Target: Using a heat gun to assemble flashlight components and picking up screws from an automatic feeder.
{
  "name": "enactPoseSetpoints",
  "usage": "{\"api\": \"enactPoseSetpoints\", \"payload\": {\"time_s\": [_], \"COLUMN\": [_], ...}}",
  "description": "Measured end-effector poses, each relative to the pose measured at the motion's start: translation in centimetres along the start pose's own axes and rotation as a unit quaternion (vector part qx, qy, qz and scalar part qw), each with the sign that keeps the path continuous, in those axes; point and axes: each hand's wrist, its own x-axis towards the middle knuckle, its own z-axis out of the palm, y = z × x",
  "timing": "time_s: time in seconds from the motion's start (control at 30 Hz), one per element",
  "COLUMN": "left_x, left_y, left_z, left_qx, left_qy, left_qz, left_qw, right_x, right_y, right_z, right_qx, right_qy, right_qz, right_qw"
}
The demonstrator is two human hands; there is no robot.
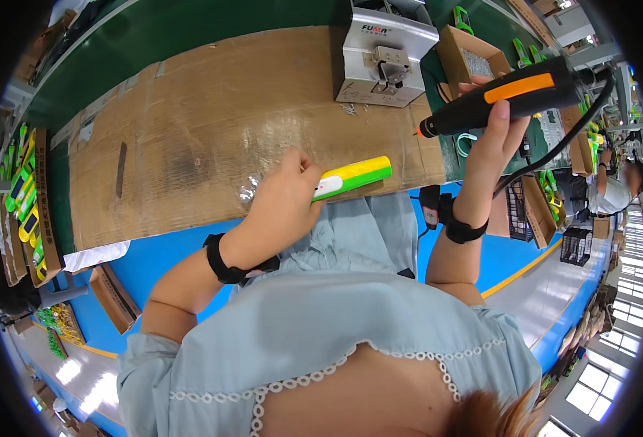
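Observation:
My left hand (286,195) is closed round one end of a yellow and green handheld device (354,176) with a white button panel, just over the front edge of the cardboard-covered bench (212,124). The device's far end points right. Up at the right, my right hand (498,127) grips a black electric screwdriver (474,111) with an orange strip. Its orange-collared tip points left, above the right part of the cardboard and apart from the device. A black cord runs from its back end. Both wrists wear black bands.
A metal machine (387,58) stands at the back of the bench, with loose screws (354,109) before it. Right of it is a cardboard box (474,54) of small metal parts. At far left, a carton (42,204) holds several green and yellow devices. A person (613,188) sits at far right.

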Motion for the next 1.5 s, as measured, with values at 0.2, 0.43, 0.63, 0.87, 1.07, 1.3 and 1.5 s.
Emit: {"api": "enactPoseSetpoints", "payload": {"time_s": [0.2, 0.43, 0.63, 0.87, 1.07, 1.3, 1.5], "left_x": [0.7, 2.1, 1.0, 6.3, 24.9, 34.7, 31.7], "left_y": [0.2, -0.4, -2.0, -13.8, -24.8, -22.7, -19.5], "left_z": [0.3, 0.2, -2.5, -9.0, -8.3, -8.0, -7.6], "left_qx": [0.047, 0.022, -0.018, -0.041, -0.29, 0.125, 0.257], "left_qy": [0.036, 0.096, 0.11, 0.225, 0.24, 0.205, 0.318], "left_qz": [0.031, 0.077, -0.027, -0.247, -0.309, -0.326, -0.13], "left_qw": [0.998, 0.992, 0.993, 0.942, 0.873, 0.915, 0.903], "right_x": [-0.7, -1.3, -1.5, -2.0, -1.0, -2.4, -0.4], "right_y": [1.2, 3.7, 7.1, 6.9, 5.7, 11.9, 10.2], "right_z": [-0.7, -1.4, -2.2, -0.4, 0.9, 2.3, 3.9], "right_qx": [0.021, 0.065, 0.025, -0.075, -0.074, -0.132, -0.066], "right_qy": [-0.012, -0.005, -0.023, -0.233, -0.238, -0.163, -0.217], "right_qz": [-0.01, -0.036, 0.175, 0.053, 0.115, -0.005, 0.134], "right_qw": [1.0, 0.997, 0.984, 0.968, 0.962, 0.978, 0.965]}}
